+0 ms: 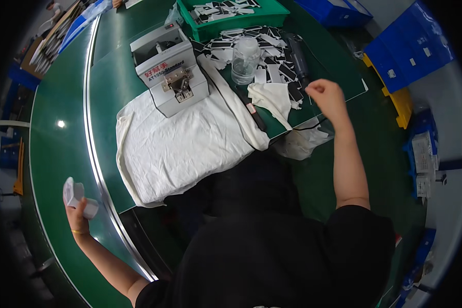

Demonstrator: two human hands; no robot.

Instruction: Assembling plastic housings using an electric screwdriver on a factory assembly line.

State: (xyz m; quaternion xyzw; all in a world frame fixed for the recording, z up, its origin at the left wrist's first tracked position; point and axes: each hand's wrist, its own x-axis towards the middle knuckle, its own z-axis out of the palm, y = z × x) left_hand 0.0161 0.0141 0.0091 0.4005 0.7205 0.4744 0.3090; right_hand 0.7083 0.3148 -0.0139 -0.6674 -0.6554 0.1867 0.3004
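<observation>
Out at the left, my left hand (78, 219) is closed around a white boxy piece (74, 192) with angled faces, above the green surface beyond the metal rail. Its exact kind does not show. My right hand (327, 97) is raised at the right edge of the table, fingers curled into a pinch; whether something small is in them cannot be made out. Just beside those fingertips lies a dark electric screwdriver (297, 57), its tip toward the hand. A white cloth (273, 100) lies to the left of the right hand.
A pale screw-feeder-like machine (190, 102) stands on a spread white cloth (174, 154). Behind are a clear bottle (243, 71), many loose black and white strips (272, 43) and a green tray (210, 33) of strips. Blue bins (410, 51) stand right; a metal rail (91, 123) runs left.
</observation>
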